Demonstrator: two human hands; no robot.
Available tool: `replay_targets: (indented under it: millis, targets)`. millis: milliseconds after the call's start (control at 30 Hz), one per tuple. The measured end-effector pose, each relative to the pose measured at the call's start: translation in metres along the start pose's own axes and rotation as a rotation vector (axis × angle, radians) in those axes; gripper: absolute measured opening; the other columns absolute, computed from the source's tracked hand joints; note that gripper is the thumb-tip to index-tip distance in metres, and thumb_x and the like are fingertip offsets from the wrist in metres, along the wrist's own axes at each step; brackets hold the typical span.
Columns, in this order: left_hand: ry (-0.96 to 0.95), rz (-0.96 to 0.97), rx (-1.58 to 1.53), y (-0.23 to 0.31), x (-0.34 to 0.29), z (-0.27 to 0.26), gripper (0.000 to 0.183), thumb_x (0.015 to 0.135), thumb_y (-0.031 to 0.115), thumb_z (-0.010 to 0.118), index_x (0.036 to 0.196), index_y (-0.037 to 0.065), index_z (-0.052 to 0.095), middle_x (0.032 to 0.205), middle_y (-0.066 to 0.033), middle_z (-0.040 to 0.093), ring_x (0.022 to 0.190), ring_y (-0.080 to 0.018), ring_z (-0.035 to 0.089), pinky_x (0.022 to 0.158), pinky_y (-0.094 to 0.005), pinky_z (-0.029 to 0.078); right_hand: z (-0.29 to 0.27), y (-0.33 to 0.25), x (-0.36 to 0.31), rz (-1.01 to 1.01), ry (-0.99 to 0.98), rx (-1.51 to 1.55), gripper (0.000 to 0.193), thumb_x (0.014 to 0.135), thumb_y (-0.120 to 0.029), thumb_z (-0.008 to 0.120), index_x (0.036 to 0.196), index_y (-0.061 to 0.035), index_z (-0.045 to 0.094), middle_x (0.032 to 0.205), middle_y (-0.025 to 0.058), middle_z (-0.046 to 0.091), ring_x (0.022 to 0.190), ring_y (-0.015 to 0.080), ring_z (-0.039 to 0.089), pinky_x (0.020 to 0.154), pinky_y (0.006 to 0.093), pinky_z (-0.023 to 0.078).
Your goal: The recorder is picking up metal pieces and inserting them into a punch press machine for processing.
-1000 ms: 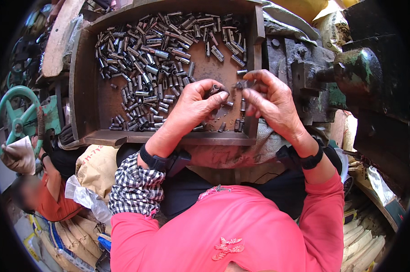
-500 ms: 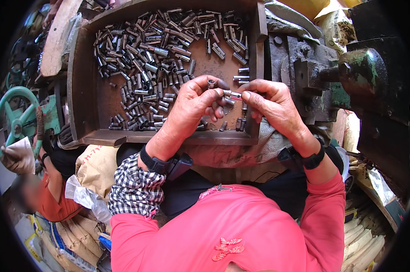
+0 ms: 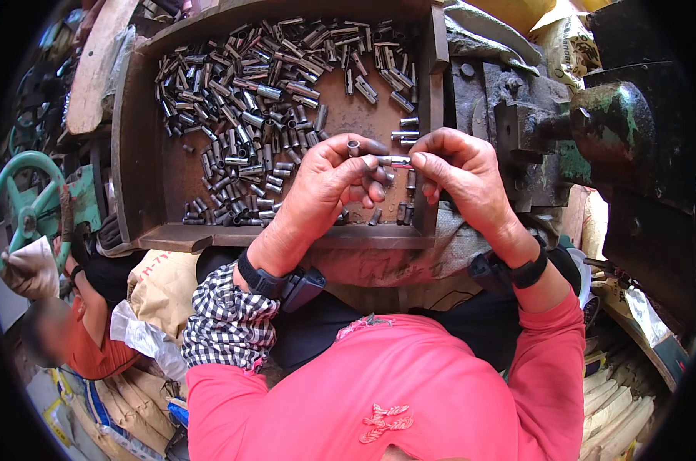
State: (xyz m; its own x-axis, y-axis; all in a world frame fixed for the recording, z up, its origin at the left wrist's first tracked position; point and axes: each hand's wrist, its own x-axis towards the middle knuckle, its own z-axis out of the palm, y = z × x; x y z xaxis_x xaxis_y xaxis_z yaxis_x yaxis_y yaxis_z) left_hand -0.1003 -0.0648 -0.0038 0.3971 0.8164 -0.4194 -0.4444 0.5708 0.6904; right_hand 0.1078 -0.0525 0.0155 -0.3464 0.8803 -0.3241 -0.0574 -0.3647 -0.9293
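Over the front right of a brown tray (image 3: pixel 286 237), both hands meet at a slim shiny metal tube (image 3: pixel 396 161). My left hand (image 3: pixel 328 178) pinches its left end between thumb and fingers. A second, short hollow metal sleeve (image 3: pixel 353 147) stands upright among the fingers of that hand. My right hand (image 3: pixel 461 167) is closed on the tube's right end with thumb and forefinger. Fingertips hide both ends, so I cannot tell whether it is one piece or two joined. Beneath and behind the hands lie many loose metal sleeves (image 3: pixel 248 119), some slotted.
Right of the tray stands a dark, greasy machine with a green-painted rounded part (image 3: pixel 609 123). At the left are a green handwheel (image 3: pixel 29 203) and another person in an orange top (image 3: pixel 102 349). Paper sacks (image 3: pixel 163 284) lie near my left arm.
The tube between my hands has turned from slightly tilted to nearly level. Both hands keep their pinch. The whole view has shifted a little.
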Motion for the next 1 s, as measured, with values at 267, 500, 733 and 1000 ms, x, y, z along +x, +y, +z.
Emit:
replay_targets:
  millis: [267, 500, 733, 1000]
  targets:
    - [0.020, 0.024, 0.059, 0.003, 0.000, 0.004, 0.019, 0.088, 0.008, 0.056, 0.104, -0.001, 0.054, 0.081, -0.0086, 0.061, 0.066, -0.0146, 0.062, 0.054, -0.0222, 0.050, -0.002, 0.002, 0.001, 0.069, -0.004, 0.066, 0.018, 0.086, -0.015, 0.063, 0.092, 0.0024, 0.060, 0.070, 0.0022, 0.059, 0.056, 0.0061, 0.056, 0.049, 0.0198, 0.047]
    - [0.018, 0.058, 0.156, 0.004, -0.002, 0.005, 0.018, 0.088, 0.007, 0.056, 0.104, -0.001, 0.055, 0.083, -0.0087, 0.062, 0.067, -0.0140, 0.062, 0.056, -0.0228, 0.051, -0.007, 0.006, 0.004, 0.106, -0.069, 0.155, 0.018, 0.086, -0.017, 0.064, 0.092, 0.0002, 0.060, 0.075, 0.0023, 0.061, 0.058, 0.0057, 0.058, 0.049, 0.0192, 0.048]
    - [-0.003, 0.077, 0.185, 0.003, -0.004, 0.007, 0.020, 0.090, 0.010, 0.057, 0.106, -0.002, 0.056, 0.086, -0.0089, 0.064, 0.071, -0.0137, 0.065, 0.058, -0.0232, 0.053, -0.007, 0.003, 0.003, 0.090, -0.067, 0.147, 0.018, 0.085, -0.017, 0.065, 0.091, -0.0002, 0.060, 0.074, 0.0015, 0.061, 0.058, 0.0059, 0.058, 0.050, 0.0189, 0.048]
    - [-0.185, -0.092, 0.361, 0.017, -0.009, 0.008, 0.018, 0.085, 0.010, 0.064, 0.098, -0.001, 0.057, 0.081, -0.0064, 0.065, 0.067, -0.0119, 0.065, 0.054, -0.0201, 0.051, -0.013, -0.003, 0.005, 0.351, -0.194, 0.259, 0.016, 0.080, -0.013, 0.069, 0.085, -0.0026, 0.057, 0.070, 0.0029, 0.060, 0.054, 0.0067, 0.057, 0.048, 0.0207, 0.048]
